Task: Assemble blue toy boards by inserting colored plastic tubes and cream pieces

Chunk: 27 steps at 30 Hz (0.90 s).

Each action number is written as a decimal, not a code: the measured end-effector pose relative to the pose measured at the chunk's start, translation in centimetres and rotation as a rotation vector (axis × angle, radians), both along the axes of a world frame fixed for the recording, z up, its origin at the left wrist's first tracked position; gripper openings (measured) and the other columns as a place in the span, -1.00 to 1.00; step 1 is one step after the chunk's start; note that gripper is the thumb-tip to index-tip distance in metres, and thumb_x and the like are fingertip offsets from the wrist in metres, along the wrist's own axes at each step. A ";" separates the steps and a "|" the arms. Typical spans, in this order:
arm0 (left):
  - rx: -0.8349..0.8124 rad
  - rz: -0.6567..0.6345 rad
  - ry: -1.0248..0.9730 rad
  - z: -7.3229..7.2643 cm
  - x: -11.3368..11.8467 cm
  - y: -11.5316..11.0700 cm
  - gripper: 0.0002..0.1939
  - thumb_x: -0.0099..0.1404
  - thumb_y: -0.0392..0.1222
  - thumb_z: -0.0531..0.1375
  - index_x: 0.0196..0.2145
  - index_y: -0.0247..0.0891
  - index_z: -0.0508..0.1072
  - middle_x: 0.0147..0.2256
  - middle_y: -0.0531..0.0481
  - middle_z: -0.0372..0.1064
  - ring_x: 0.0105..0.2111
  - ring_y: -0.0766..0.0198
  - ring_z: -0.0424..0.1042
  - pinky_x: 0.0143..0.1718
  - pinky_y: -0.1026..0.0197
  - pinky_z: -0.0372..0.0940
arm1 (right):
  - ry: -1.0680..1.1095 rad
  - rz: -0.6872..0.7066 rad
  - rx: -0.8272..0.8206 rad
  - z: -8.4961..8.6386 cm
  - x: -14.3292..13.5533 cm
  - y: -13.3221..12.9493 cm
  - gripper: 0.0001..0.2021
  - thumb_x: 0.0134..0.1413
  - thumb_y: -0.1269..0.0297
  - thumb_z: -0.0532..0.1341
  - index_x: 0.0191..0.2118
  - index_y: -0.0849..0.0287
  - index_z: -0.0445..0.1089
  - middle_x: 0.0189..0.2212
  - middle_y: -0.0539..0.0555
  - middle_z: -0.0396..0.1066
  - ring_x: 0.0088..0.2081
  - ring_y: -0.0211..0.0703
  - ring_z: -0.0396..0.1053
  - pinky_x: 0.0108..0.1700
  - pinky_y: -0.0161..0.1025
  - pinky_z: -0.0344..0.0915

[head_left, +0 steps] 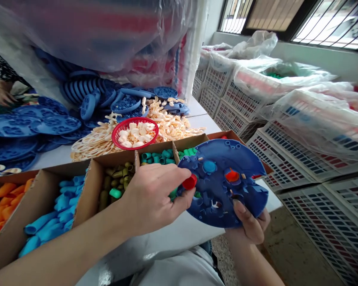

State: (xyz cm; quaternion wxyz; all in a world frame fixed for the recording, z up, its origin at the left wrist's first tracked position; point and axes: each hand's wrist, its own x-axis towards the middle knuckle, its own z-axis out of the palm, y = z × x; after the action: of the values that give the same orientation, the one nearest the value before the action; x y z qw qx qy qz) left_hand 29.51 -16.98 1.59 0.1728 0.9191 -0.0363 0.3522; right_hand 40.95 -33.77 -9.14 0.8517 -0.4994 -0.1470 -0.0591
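Observation:
My left hand [158, 194] pinches a small red plastic cap [189, 182] between thumb and fingers, at the left side of a dark blue plastic disc [241, 153]. Whether the cap touches the disc I cannot tell. The disc is tilted up, its moulded inner side facing me, and my right hand [250, 222] grips its lower right edge, thumb in front. Set in the disc are a light blue piece [209, 167] and an orange-red piece [232, 175]. Below the left hand, a cardboard box compartment holds olive pieces [115, 176] with one bright green piece among them.
Other compartments hold orange pieces [4, 202], light blue pieces [53, 214] and teal pieces [158, 157]. Behind them stands a red basket [115, 139] of cream parts, beside heaped cream pieces [167, 119] and blue discs [56, 123]. White crates [289, 155] line the right. Another person's hand [1, 92] shows far left.

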 end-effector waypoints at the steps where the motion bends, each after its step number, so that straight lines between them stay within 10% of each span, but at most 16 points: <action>1: 0.043 0.001 -0.004 -0.6 0.0 0.1 -0.94 0.39 -0.32 0.22 -0.25 -0.33 0.51 -0.51 0.08 0.43 -0.55 0.33 0.40 -0.48 0.24 0.27 | 0.002 0.000 0.002 0.0 -0.1 0.2 -0.68 -0.17 0.14 0.60 -0.21 0.01 0.68 -0.44 0.00 0.59 -0.48 -0.05 0.53 -0.45 -0.14 0.52; 27: -0.062 0.119 -0.158 -6.4 -3.7 -3.3 -0.77 0.38 -0.49 0.21 -0.05 -0.32 0.49 -0.36 -0.04 0.43 -0.42 0.34 0.43 -0.40 0.34 0.42 | 0.003 0.134 0.012 0.2 -0.9 3.0 -0.64 -0.23 0.15 0.60 -0.21 0.03 0.69 -0.43 0.01 0.60 -0.48 -0.11 0.50 -0.43 -0.21 0.50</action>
State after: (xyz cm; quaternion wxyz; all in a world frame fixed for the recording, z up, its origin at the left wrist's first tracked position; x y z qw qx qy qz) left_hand 25.82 -20.24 -4.83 0.1766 0.8833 0.0160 0.4341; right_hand 40.10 -30.75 -8.96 0.8570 -0.4835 -0.1784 -0.0018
